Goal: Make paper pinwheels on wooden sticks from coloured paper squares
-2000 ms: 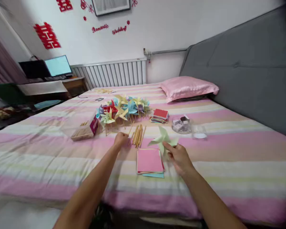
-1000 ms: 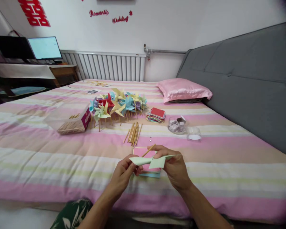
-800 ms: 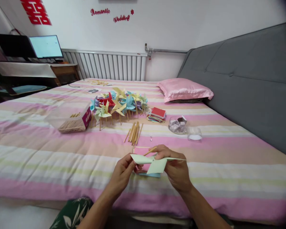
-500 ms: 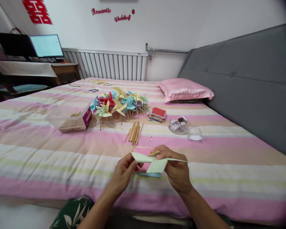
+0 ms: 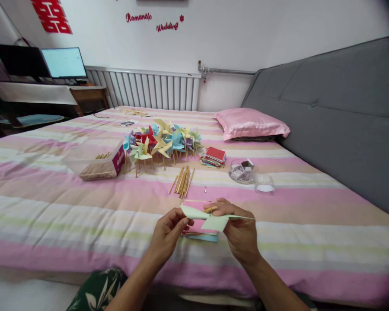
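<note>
The person holds a pale green paper pinwheel (image 5: 210,217) in the air just above the near edge of the bed (image 5: 52,224), over a small stack of coloured paper squares (image 5: 199,231) with a pink sheet on top. The left hand (image 5: 168,235) pinches the left tip of the pinwheel between thumb and fingers, and the right hand (image 5: 240,231) grips it from the right side, with a wooden stick (image 5: 210,209) pressed against it under the fingers. I judge that the folding of this one is finished and the fixing to the stick is now in hand; whether a pin is already through the centre I cannot tell, the view is too small there. Much work is already done: a cluster of finished pinwheels (image 5: 162,142) on sticks lies farther up the bed, perhaps a dozen, too crowded for me to count exactly. Near it I count one bundle of loose sticks (image 5: 182,179), one box of sticks (image 5: 97,164), a second stack of paper squares (image 5: 214,156) with red on top, one clear container (image 5: 241,170) with its lid (image 5: 264,183) just beside it, and one pink pillow (image 5: 251,123). So sticks and paper remain for more pinwheels.
</note>
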### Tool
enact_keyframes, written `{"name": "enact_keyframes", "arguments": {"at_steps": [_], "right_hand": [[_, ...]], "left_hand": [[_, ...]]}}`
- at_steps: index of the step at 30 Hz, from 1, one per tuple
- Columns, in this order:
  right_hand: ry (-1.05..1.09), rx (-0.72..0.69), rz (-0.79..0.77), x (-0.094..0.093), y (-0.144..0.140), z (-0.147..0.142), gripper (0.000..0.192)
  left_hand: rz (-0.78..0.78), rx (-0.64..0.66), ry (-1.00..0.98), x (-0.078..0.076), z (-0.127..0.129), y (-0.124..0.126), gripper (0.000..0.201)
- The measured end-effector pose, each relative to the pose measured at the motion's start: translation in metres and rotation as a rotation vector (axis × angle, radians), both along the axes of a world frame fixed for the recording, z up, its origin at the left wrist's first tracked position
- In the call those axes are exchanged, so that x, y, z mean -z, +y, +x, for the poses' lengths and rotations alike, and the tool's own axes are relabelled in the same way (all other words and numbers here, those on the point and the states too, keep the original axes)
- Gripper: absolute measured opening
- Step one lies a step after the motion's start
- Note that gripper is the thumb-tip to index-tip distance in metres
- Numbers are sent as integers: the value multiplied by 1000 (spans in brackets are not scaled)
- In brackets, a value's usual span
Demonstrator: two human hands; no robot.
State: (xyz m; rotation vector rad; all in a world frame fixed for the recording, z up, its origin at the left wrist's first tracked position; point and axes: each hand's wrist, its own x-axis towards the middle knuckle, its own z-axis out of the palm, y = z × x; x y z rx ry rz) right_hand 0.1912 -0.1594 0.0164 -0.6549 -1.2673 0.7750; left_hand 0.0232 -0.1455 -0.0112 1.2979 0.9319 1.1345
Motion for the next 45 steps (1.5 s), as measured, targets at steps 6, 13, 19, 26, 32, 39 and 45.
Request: {"name": "enact_keyframes", "arguments": {"at_steps": [6,13,19,26,32,39,45], "right_hand": [[-11,32,-19,-1,0,0,4],[-9,40,-27,-1,-1,0,8],[-1,47,-31,-3,-2,-1,8],[8,23,-7,-6,-5,-1,7],[15,11,-27,-6,-7,-1,12],[23,2,-18,-7,-8,-1,12],[7,-10,4,-9,-9,-1,10]], "left_hand": [[21,12,-2,1,0,-1,14],[34,-9,-4,0,0,-2,15],[91,-83,-4,3,2,-4,11],[248,-192,128,5,0,-8,11],[291,-276,186,4,-1,-10,10],[347,-315,251,5,-3,-13,11],[339,-330,242,5,-3,-14,13]]}}
